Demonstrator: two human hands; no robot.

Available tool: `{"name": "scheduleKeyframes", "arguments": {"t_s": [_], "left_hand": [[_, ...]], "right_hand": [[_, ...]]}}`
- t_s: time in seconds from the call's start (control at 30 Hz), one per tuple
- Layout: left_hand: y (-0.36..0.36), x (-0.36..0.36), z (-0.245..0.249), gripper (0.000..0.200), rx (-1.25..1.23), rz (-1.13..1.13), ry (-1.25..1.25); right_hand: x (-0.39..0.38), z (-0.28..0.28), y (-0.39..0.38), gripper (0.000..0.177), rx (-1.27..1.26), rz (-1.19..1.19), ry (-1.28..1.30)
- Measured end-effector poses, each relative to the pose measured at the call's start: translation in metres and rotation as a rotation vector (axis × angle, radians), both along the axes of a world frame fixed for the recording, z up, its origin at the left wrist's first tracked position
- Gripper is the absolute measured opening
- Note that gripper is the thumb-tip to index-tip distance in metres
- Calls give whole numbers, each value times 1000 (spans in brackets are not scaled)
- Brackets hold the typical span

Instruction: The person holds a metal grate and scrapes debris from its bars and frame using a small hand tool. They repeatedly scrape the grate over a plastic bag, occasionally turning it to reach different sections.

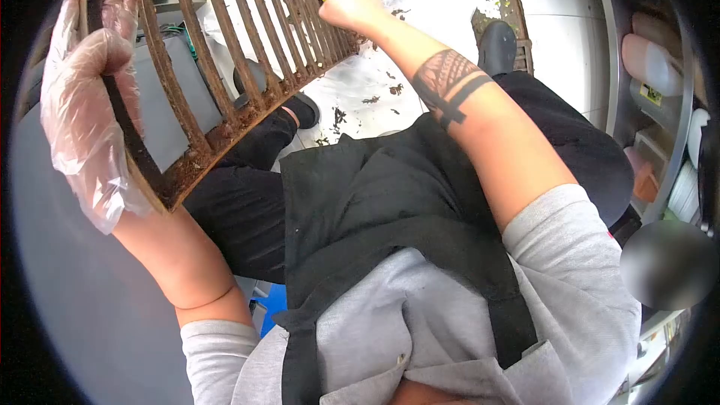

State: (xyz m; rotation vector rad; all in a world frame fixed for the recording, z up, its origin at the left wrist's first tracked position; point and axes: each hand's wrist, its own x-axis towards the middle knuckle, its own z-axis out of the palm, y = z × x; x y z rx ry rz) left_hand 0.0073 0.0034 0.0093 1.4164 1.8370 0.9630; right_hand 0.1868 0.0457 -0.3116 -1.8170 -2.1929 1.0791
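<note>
A long rusty, dirt-caked metal drain grate (187,67) with parallel bars is held up at a tilt in the upper left. My left hand (82,116), in a clear plastic glove, is wrapped round its near end frame. My right hand (351,7) is bare and closed in a fist over the grate's far part. A small yellow bit shows at that fist's edge; the rest of what it grips is hidden.
Dark scraps lie scattered on the white floor (360,105) beneath the grate. Black shoes (497,49) rest on either side. A metal shelf (619,52) with containers stands at right, a grey surface (75,277) at left.
</note>
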Motion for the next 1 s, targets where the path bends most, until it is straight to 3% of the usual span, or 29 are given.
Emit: {"name": "scheduleKeyframes", "arguments": {"t_s": [0.1,0.17,0.23,0.37,0.43,0.5,0.57,0.63,0.7,0.77,0.83,0.93,1.0], "left_hand": [[5,-9,-3,84,15,-1,-29],[4,-7,-3,84,42,-62,-14],[1,2,1,83,36,2,-46],[3,-2,1,82,67,-49,-64],[5,-6,1,81,44,-93,-10],[6,-7,1,81,53,-108,-12],[7,-8,-2,82,52,-127,-18],[12,-11,-4,83,74,-111,-113],[10,-3,1,84,56,-102,-58],[11,2,2,85,30,-95,-1],[14,4,-2,85,123,-118,-141],[11,11,-1,85,108,-95,-148],[11,13,-2,85,125,-78,-150]], "right_hand": [[17,2,-17,32,-1,236,-109],[28,0,-33,35,-76,233,-91],[32,-7,-40,40,-76,-106,99],[35,-41,-14,38,-127,-193,244],[35,-22,-1,33,-165,-211,265],[33,-18,12,40,-301,-188,243],[33,-49,22,39,-200,-171,220],[42,-51,29,30,-202,-85,226],[44,-49,44,33,-168,-59,165],[38,-48,62,33,20,-18,-13],[35,-20,77,35,30,-10,-64],[40,2,86,35,2,405,-109],[45,1,78,34,-1,355,-128]]}}
